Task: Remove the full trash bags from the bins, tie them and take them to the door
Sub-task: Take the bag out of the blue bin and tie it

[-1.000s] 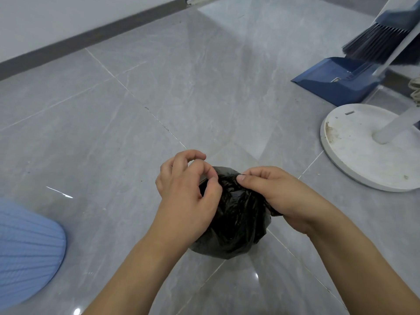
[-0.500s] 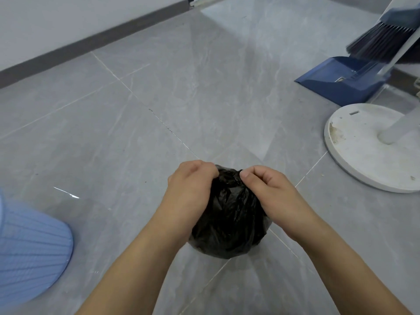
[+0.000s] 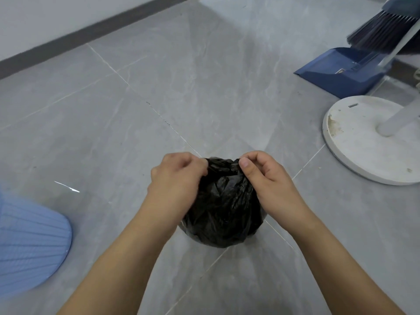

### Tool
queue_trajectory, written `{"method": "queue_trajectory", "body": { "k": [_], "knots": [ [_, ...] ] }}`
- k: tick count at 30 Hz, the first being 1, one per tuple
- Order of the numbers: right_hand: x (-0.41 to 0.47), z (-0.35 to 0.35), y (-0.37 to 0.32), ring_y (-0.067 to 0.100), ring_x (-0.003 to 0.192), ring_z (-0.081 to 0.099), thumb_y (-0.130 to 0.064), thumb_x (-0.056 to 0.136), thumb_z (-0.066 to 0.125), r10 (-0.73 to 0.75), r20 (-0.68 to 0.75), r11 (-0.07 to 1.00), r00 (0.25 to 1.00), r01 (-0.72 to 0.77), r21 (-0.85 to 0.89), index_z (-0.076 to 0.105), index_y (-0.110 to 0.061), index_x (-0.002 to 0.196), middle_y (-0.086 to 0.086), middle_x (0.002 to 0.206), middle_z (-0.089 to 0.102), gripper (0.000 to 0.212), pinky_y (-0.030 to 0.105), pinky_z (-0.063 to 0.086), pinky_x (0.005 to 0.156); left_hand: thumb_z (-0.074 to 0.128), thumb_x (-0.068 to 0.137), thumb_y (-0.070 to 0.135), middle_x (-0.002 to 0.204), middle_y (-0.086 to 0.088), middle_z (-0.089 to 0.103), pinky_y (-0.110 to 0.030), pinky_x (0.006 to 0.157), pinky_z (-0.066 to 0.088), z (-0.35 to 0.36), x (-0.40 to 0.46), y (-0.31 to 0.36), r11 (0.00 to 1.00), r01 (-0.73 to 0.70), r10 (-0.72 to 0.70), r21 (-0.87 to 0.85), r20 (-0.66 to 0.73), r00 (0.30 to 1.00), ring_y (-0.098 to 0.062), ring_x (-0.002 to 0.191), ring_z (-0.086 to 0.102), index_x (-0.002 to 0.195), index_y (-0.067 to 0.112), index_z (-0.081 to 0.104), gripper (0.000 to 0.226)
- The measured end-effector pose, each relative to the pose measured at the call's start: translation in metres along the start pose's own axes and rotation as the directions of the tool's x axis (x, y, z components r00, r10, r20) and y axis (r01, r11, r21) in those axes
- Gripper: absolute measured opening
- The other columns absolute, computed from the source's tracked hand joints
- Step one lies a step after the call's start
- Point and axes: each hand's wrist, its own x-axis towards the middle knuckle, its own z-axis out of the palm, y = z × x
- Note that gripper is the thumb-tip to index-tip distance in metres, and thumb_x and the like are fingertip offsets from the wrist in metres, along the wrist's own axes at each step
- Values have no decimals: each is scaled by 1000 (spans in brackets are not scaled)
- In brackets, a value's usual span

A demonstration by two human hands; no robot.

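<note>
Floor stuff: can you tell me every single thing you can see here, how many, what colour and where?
trash bag: one, black, on the floor in the middle, top bunched together
dustpan: one, dark blue, on the floor at the upper right
broom: one, dark bristles with a blue head, top right corner, over the dustpan
round stand base: one, white and a bit dirty, on the floor at the right, with a white pole rising from it
ribbed blue thing: one, light blue, lower left edge; cannot tell what it is
floor: grey tiles, everywhere
baseboard: one, dark strip, upper left along the white wall
left hand: one, pinches the bag's top
right hand: one, pinches the bag's top
</note>
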Motion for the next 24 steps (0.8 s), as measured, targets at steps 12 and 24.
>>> {"method": "queue_trajectory", "body": {
  "k": [12,24],
  "knots": [
    [4,4,14,32,86,63,-59,82,52,-21,-47,1000,999,22,8,62,-34,91,12,88,66,28,55,51,82,55,59,65,109,4,54,-45,100,42,9,-2,-12,947,102,-115,306,24,993,-23,116,45,85,27,70,48],
    [10,-1,23,11,78,64,-50,89,51,-66,-110,996,992,59,-62,63,-36,90,-5,84,68,19,30,52,72,59,83,22,77,-2,63,-31,69,42,-19,10,-3,793,364,-266,-488,260,928,-14,65,53,79,15,63,9]
  ]
}}
